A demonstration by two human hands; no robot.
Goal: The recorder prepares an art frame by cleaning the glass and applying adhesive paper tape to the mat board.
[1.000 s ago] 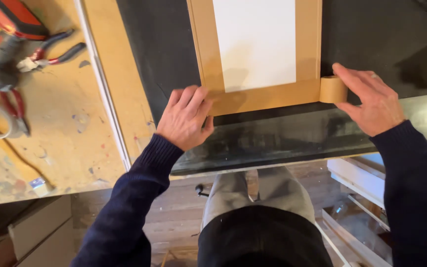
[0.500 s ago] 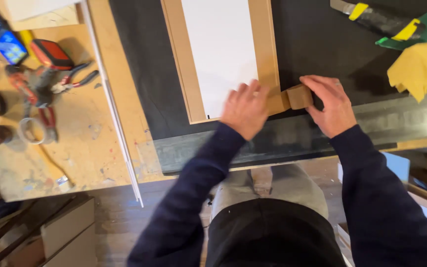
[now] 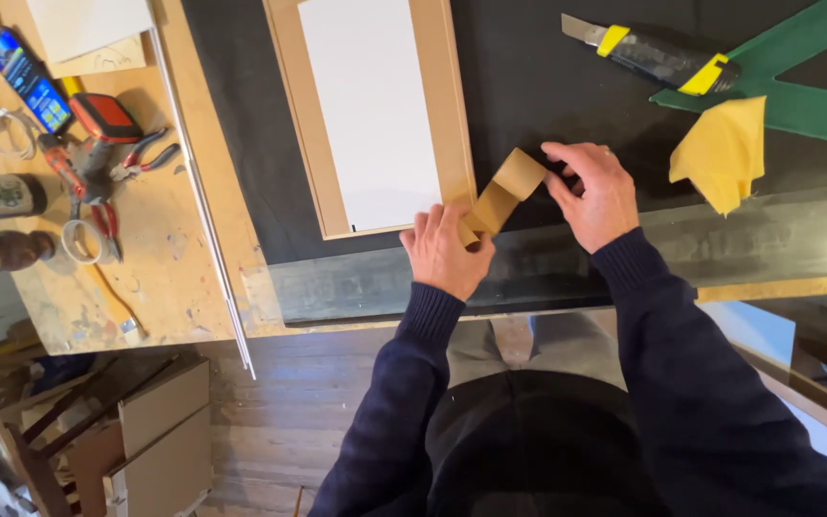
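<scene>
Just brown tape strip [image 3: 502, 196] — both hands

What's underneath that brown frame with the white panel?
The brown frame lies flat on a dark mat covering the workbench. The left hand covers the frame's lower right corner, where the brown tape strip held by the right hand starts. What is under the frame itself is hidden.

Brown paper tape strip [image 3: 502, 196] taut, angled off frame [image 3: 455, 105] corner.

Matt brown paper tape strip [image 3: 504, 191] at frame centre; smooth white panel in a matt cardboard-brown frame [image 3: 370, 110]; paint-flecked raw plywood surface [image 3: 160, 258] left; soft yellow cloth [image 3: 723, 150].
</scene>
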